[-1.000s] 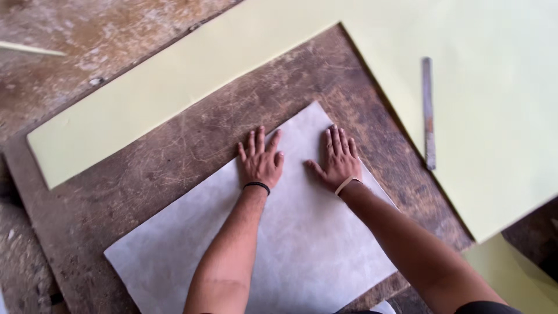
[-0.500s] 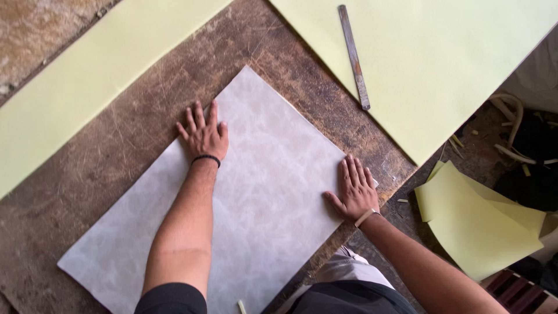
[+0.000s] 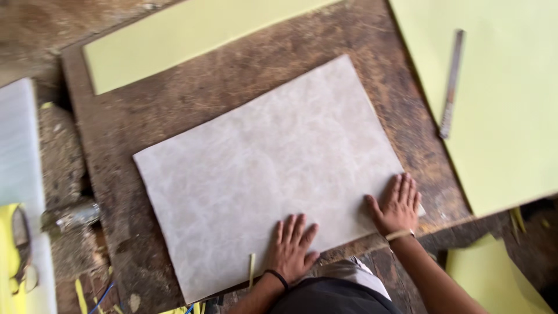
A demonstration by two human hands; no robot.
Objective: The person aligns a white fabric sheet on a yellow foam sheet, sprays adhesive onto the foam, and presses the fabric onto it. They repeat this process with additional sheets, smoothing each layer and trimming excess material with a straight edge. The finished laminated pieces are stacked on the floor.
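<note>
Head view, looking down. One pale grey mottled sheet (image 3: pixel 273 168) lying flat and skewed on one worn brown wooden board (image 3: pixel 174 110), near edge close to the board's near edge. Two hands on it, both palm down with fingers spread wide, gripping nothing: left hand (image 3: pixel 292 247) pressed flat at the sheet's near edge, black band at the wrist; right hand (image 3: pixel 397 204) pressed flat at the sheet's near right corner, pale band at the wrist. Two large pale yellow-green sheets counted — one long strip (image 3: pixel 186 35) across the far side of the board, one broad sheet (image 3: pixel 511 116) at right, overlapping the board's right edge. One narrow metal ruler (image 3: pixel 451 84) lying on the broad sheet, well apart from both hands. One smaller yellow-green piece (image 3: pixel 488 279) lower right — partly hidden by the right forearm.
</note>
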